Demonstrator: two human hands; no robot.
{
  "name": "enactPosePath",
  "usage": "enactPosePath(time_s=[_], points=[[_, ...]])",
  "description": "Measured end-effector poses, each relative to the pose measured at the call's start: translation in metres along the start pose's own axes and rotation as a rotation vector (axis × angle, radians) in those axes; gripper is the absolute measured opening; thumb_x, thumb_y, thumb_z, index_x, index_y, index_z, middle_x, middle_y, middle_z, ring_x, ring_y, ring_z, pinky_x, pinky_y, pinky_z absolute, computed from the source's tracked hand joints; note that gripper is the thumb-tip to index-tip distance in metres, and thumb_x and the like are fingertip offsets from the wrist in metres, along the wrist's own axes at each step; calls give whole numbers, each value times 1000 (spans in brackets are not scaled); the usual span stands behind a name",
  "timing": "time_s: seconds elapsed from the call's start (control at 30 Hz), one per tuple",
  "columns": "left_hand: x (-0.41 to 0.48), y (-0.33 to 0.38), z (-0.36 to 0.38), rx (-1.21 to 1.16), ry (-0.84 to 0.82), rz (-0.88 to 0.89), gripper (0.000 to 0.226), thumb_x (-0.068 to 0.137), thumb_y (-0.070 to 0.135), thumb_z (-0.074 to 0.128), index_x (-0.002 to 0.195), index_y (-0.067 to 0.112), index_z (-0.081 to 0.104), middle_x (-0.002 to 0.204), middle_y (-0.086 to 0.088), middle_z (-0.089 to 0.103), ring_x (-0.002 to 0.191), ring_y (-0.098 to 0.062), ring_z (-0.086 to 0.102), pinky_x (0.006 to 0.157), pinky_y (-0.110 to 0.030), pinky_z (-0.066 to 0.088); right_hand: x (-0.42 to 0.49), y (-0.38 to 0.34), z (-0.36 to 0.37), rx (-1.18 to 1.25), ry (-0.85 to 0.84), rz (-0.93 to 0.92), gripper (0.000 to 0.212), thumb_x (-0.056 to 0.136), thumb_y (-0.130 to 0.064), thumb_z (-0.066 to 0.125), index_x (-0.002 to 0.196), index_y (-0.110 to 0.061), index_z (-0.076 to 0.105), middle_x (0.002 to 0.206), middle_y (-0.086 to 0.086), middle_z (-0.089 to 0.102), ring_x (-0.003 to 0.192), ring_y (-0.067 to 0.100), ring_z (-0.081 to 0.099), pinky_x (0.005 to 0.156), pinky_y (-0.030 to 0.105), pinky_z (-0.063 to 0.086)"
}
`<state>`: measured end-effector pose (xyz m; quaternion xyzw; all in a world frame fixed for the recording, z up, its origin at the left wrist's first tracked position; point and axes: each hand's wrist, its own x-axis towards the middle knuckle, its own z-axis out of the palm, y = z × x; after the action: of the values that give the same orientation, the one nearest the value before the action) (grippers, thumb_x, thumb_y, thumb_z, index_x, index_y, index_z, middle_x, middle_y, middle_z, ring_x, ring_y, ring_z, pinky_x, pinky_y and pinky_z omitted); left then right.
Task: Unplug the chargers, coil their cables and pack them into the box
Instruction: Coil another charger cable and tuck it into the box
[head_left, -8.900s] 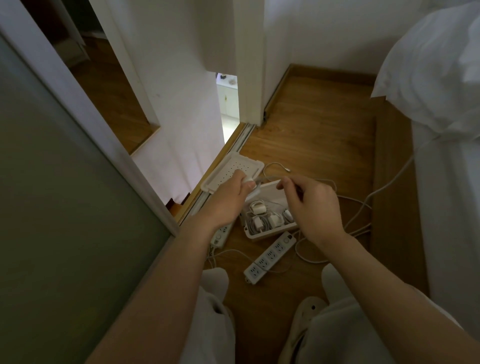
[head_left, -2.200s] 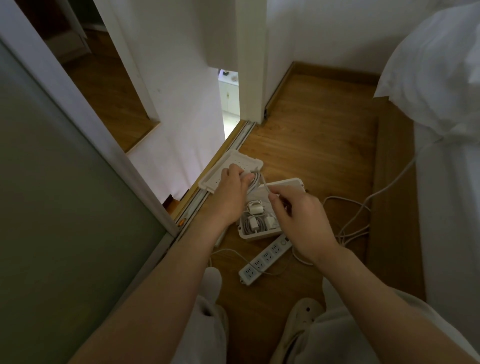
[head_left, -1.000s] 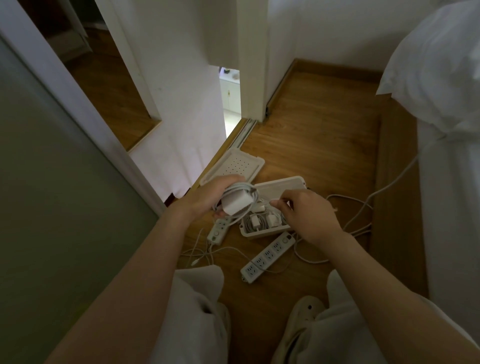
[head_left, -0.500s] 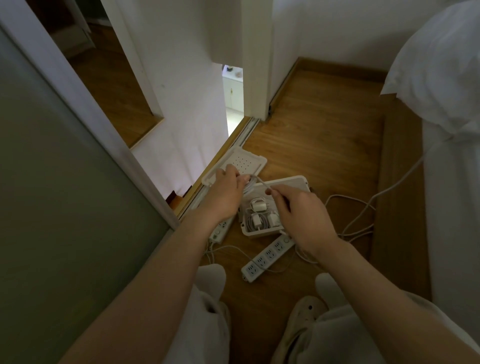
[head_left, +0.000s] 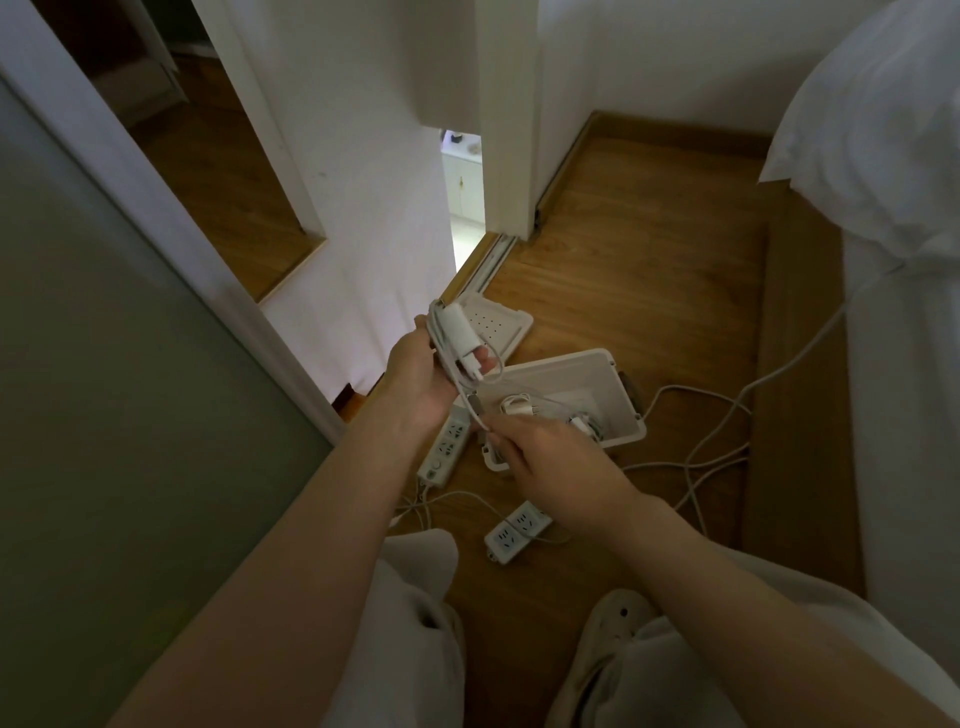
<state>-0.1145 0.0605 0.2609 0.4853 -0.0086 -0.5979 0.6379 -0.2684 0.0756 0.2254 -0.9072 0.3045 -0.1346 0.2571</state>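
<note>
My left hand (head_left: 423, 376) grips a white charger (head_left: 462, 338) with its cable wound around it, held up above the floor. My right hand (head_left: 550, 462) pinches the free end of that cable (head_left: 475, 410) just below the charger. Under the hands, an open white box (head_left: 618, 384) sits on the wooden floor with coiled chargers (head_left: 519, 404) inside. My right hand covers the box's near corner.
The box's perforated lid (head_left: 498, 327) lies by the sliding-door track. Two white power strips lie on the floor, one (head_left: 444, 452) left of the box, one (head_left: 517, 527) near my knees. Loose cables (head_left: 717, 452) trail right towards the bed (head_left: 893, 260). A door frame stands at left.
My left hand has lifted and turned the wound charger upright. My right hand has drawn back towards me and now pinches the cable's end below it.
</note>
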Motion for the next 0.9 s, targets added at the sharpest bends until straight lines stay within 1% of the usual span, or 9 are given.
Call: enactPosePath(time_s=[0.07, 0.23, 0.37, 0.5, 0.6, 0.67, 0.73, 0.8, 0.9], points=[[-3, 1, -1, -85, -62, -21, 26, 101, 23, 36, 102, 4, 53, 88, -18, 55, 70, -24, 53, 46, -29, 55, 2, 6, -2, 22, -1, 43, 32, 100, -21, 37, 128, -22, 53, 103, 4, 64, 88, 19, 60, 74, 33, 50], [-10, 1, 3, -4, -176, -9, 24, 99, 15, 36, 94, 6, 57, 84, -14, 57, 71, -22, 54, 46, -22, 49, 6, 13, -7, -50, 11, 111, 28, 100, -26, 37, 117, -23, 59, 99, 1, 63, 89, 20, 59, 71, 34, 48], [-10, 4, -1, 277, -176, 85, 33, 99, 21, 34, 82, 10, 60, 63, -6, 61, 54, -18, 51, 49, -26, 37, 5, 18, -12, -109, 29, 147, 28, 99, -32, 38, 106, -20, 63, 86, -5, 54, 79, 13, 53, 65, 27, 39], [-8, 3, -7, 599, -183, 177, 38, 100, 33, 34, 79, 13, 58, 56, -3, 57, 44, -17, 48, 39, -21, 32, 6, 25, -17, -126, 41, 200, 32, 98, -38, 40, 102, -18, 65, 90, 0, 59, 82, 17, 56, 68, 29, 46], [-11, 2, -7, 859, -181, 202, 40, 100, 38, 32, 82, 11, 56, 44, 2, 53, 33, -12, 47, 31, -15, 29, 6, 27, -20, -177, 46, 203, 33, 97, -40, 41, 103, -17, 64, 93, 0, 57, 85, 16, 54, 68, 26, 42], [-12, 3, -9, 1000, -175, 242, 43, 100, 40, 32, 91, 7, 58, 50, 0, 55, 34, -11, 49, 32, -15, 30, 6, 27, -23, -205, 60, 202, 32, 97, -40, 41, 104, -18, 64, 93, -1, 57, 85, 14, 53, 66, 23, 36], [-11, 5, -13, 1130, -149, 300, 44, 100, 41, 35, 99, 5, 60, 68, -6, 60, 46, -11, 56, 35, -17, 35, 6, 28, -26, -231, 85, 204, 31, 96, -40, 42, 103, -19, 64, 93, -3, 57, 83, 12, 52, 65, 22, 34], [-10, 4, -17, 1218, -132, 331, 39, 99, 39, 39, 96, 8, 62, 81, -6, 60, 58, -13, 59, 38, -17, 38, 7, 32, -29, -244, 123, 227, 31, 96, -40, 43, 102, -18, 65, 91, -3, 58, 81, 11, 52, 64, 21, 35], [-6, 2, -24, 1352, -140, 360, 35, 98, 39, 41, 90, 12, 63, 83, -4, 59, 66, -16, 58, 47, -21, 40, 7, 36, -34, -246, 192, 242, 30, 96, -38, 46, 99, -16, 67, 86, -3, 57, 76, 11, 51, 62, 22, 36]])
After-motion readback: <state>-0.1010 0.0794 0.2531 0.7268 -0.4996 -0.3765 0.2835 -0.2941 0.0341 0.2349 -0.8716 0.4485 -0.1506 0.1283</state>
